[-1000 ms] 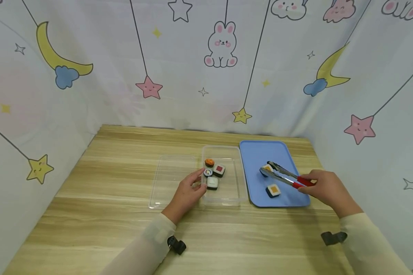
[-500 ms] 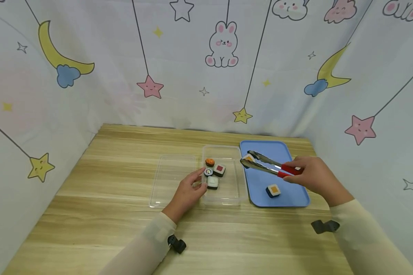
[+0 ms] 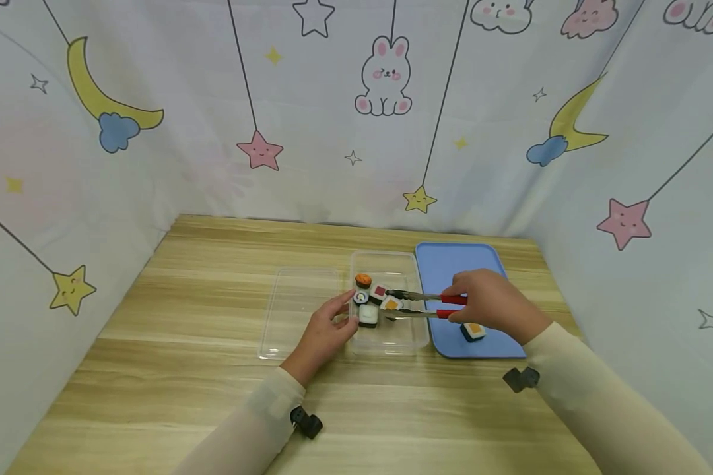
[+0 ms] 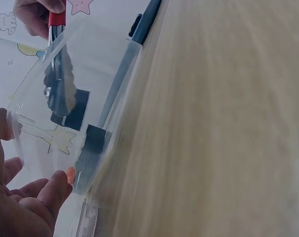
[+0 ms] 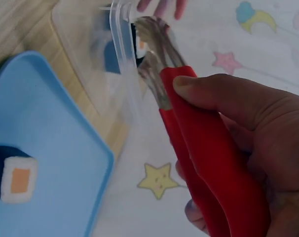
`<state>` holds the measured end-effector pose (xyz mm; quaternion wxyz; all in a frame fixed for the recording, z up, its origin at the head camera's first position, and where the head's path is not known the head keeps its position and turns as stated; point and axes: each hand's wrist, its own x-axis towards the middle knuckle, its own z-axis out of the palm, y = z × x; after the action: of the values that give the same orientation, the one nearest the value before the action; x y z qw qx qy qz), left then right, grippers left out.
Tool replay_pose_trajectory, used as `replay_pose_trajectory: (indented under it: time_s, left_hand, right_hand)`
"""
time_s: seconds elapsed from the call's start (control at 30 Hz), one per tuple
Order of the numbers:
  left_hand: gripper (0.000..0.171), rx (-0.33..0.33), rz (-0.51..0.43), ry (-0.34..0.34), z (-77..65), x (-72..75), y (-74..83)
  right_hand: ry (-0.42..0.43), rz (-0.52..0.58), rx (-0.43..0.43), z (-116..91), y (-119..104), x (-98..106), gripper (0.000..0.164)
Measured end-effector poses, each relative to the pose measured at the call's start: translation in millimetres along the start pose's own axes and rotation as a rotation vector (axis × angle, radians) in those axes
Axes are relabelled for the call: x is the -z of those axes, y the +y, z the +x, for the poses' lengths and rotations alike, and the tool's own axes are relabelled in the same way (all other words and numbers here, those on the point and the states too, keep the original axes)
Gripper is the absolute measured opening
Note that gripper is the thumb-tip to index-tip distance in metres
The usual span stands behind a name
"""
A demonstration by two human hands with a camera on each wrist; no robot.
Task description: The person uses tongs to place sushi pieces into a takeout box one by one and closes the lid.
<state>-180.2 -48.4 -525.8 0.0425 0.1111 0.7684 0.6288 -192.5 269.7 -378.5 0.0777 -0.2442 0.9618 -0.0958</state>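
Observation:
My right hand point(image 3: 493, 307) grips red-handled metal tongs point(image 3: 453, 299). Between the tong tips is a toy sushi piece point(image 3: 391, 303) with white rice and an orange centre, over the clear plastic box point(image 3: 423, 336). Inside that box sit a red-centred sushi roll point(image 3: 378, 292), a white-topped piece point(image 3: 368, 315), a small round roll point(image 3: 361, 297) and an orange-topped piece point(image 3: 363, 281). My left hand point(image 3: 321, 333) rests with spread fingers against the box's left wall; in the left wrist view its fingertips point(image 4: 58, 185) touch the clear plastic.
A blue tray point(image 3: 457, 258) stands right of the box, bearing one orange-centred sushi piece point(image 5: 19, 180). To the left lies a clear lid point(image 3: 300, 297). A patterned curtain point(image 3: 309, 191) hangs behind the wooden table point(image 3: 214, 264).
My right hand has moved left with the tongs, carrying the orange-centred sushi piece from the blue tray to over the box. My left hand stays at the box's left side.

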Motion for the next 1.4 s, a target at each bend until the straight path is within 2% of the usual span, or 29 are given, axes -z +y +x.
replay_pose_trajectory:
  time_s: [0.3, 0.5, 0.67, 0.83, 1.03, 1.23, 1.4]
  left_hand:
    - [0.060, 0.002, 0.005, -0.001, 0.5, 0.2, -0.5]
    - [0.061, -0.002, 0.012, 0.004, -0.2, 0.2, 0.0]
    - [0.060, -0.006, 0.011, 0.008, -1.0, -0.2, 0.8]
    - [0.061, -0.001, 0.009, 0.004, -1.3, -0.5, 1.6]
    - [0.060, -0.003, 0.003, 0.009, -0.5, -1.1, 0.9]
    - [0.060, 0.006, 0.006, 0.009, 0.2, -1.4, 0.1]
    - [0.059, -0.004, 0.015, 0.011, 0.9, -1.1, -1.6]
  right_hand:
    - [-0.057, -0.110, 0.030, 17, -15, 2, 0.026]
    - [-0.073, -0.102, -0.002, 21, -16, 0, 0.031]
    - [-0.049, -0.066, -0.007, 11, -9, 0, 0.040]
    - [0.052, 0.055, -0.046, -12, 13, 2, 0.043]
    - [0.163, 0.159, -0.145, -56, 51, 0, 0.051]
    - [0.140, 0.174, -0.264, -102, 84, -17, 0.053]
    - [0.118, 0.162, -0.308, -129, 102, -36, 0.051]
